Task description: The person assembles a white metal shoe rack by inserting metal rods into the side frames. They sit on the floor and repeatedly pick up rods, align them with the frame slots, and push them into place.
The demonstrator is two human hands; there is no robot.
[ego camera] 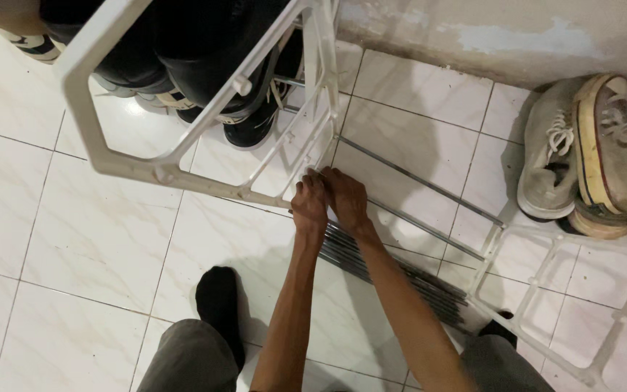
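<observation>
Now both the left hand and right hand pinch a metal rod at the white rack frame, apparently seating it; steady alignment seems needed.

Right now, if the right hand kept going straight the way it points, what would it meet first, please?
The right hand points up toward the white plastic rack frame; it would probably meet that frame's lower bar first, though depth is unclear.

Dim, even indoor light from above; soft shadows pool under the arms on the glossy white floor tiles; slight blur throughout.
</observation>
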